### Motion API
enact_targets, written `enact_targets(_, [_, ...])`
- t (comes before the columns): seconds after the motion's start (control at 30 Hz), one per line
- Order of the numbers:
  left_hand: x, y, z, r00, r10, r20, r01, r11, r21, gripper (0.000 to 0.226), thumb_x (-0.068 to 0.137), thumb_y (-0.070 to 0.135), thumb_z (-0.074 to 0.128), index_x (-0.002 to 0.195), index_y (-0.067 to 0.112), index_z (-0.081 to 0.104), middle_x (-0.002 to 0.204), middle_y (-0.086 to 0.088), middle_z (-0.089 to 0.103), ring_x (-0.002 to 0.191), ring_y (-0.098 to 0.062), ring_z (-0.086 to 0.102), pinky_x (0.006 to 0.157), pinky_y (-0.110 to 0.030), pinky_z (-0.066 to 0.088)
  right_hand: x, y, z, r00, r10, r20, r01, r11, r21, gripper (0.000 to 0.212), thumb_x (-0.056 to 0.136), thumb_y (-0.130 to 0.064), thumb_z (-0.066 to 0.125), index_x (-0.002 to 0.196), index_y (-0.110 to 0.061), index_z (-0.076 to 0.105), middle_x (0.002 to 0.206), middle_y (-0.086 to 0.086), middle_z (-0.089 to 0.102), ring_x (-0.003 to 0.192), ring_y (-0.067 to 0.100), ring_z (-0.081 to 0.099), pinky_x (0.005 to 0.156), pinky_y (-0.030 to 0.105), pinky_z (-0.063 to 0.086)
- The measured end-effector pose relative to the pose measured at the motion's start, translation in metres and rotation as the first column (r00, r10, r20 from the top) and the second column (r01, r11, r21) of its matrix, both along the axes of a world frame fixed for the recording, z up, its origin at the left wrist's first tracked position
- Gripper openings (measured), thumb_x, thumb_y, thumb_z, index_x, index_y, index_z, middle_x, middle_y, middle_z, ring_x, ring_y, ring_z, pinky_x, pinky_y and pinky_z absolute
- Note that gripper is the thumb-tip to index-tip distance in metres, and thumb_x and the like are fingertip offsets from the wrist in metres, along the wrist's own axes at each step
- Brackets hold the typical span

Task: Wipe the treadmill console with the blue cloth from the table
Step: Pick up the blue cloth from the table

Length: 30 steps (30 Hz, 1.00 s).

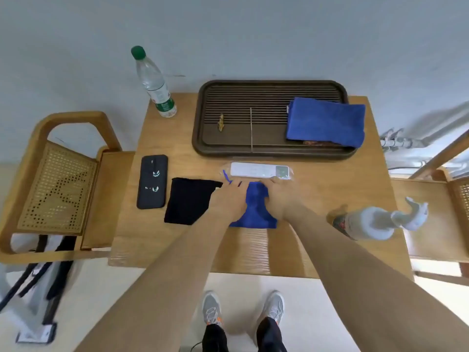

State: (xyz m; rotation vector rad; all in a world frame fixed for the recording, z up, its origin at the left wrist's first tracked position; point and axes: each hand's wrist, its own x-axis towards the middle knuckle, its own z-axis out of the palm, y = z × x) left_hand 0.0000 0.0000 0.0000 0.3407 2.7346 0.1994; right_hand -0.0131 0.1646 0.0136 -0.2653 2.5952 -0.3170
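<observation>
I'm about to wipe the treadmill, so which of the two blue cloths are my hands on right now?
The small blue cloth at the table's front, between your left hand and right hand. The larger folded blue cloth lies untouched on the dark tray.

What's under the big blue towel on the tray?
The big blue towel lies on the dark tray. A reddish-brown edge peeks out beneath it; the rest is covered.
</observation>
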Motion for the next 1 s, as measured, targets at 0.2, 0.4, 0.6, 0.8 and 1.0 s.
enact_targets(0.2, [0.004, 0.005, -0.02, 0.995, 0.095, -0.039, -0.094, 0.995, 0.024, 0.041, 0.097, 0.01, 0.055, 0.136, 0.018, 0.049, 0.135, -0.004, 0.053, 0.098, -0.022, 0.063, 0.063, -0.033, 0.052, 0.01, -0.003, -0.027, 0.99, -0.143, -0.016, 0.14, 0.986, -0.095, 0.058, 0.096, -0.02, 0.052, 0.151, -0.022, 0.036, 0.144, 0.007, 0.048, 0.123, 0.029, 0.047, 0.094, 0.04, 0.046])
enact_targets(0.4, [0.007, 0.006, -0.001, 0.993, 0.121, -0.016, -0.117, 0.983, 0.144, 0.011, 0.094, 0.018, 0.058, 0.102, 0.024, 0.061, 0.119, 0.004, 0.056, 0.094, -0.017, 0.057, 0.073, -0.032, 0.051, 0.015, 0.005, -0.013, 0.992, -0.122, -0.022, 0.119, 0.987, -0.112, 0.023, 0.095, -0.019, 0.057, 0.118, -0.02, 0.062, 0.125, 0.003, 0.053, 0.115, 0.025, 0.052, 0.087, 0.037, 0.05])
enact_targets(0.6, [0.026, 0.003, 0.051, 0.977, 0.115, 0.181, -0.176, 0.914, 0.367, 0.011, 0.078, 0.029, 0.068, 0.08, 0.03, 0.057, 0.089, 0.012, 0.061, 0.086, -0.014, 0.056, 0.071, -0.032, 0.051, 0.046, 0.018, 0.031, 0.994, -0.042, -0.106, 0.017, 0.975, -0.22, 0.007, 0.093, -0.018, 0.059, 0.098, -0.018, 0.063, 0.119, 0.002, 0.056, 0.111, 0.024, 0.051, 0.094, 0.042, 0.047])
enact_targets(0.8, [0.062, -0.022, 0.13, 0.887, 0.273, 0.373, -0.452, 0.683, 0.574, 0.004, 0.076, 0.015, 0.061, 0.073, 0.014, 0.058, 0.071, 0.002, 0.058, 0.063, -0.01, 0.052, 0.06, -0.031, 0.044, 0.069, 0.006, 0.1, 0.986, 0.165, 0.014, -0.141, 0.877, -0.459, 0.037, 0.079, -0.025, 0.071, 0.107, -0.034, 0.048, 0.088, -0.011, 0.064, 0.08, 0.012, 0.06, 0.07, 0.035, 0.053])
enact_targets(1.0, [0.115, -0.083, 0.211, 0.809, 0.415, 0.417, -0.586, 0.501, 0.637, 0.015, 0.085, 0.0, 0.049, 0.075, 0.009, 0.053, 0.067, 0.005, 0.047, 0.058, -0.004, 0.042, 0.059, -0.024, 0.032, 0.071, -0.061, 0.168, 0.849, 0.523, 0.074, -0.4, 0.728, -0.557, 0.036, 0.075, -0.021, 0.067, 0.06, -0.018, 0.035, 0.058, 0.005, 0.035, 0.055, 0.017, 0.033, 0.054, 0.037, 0.03])
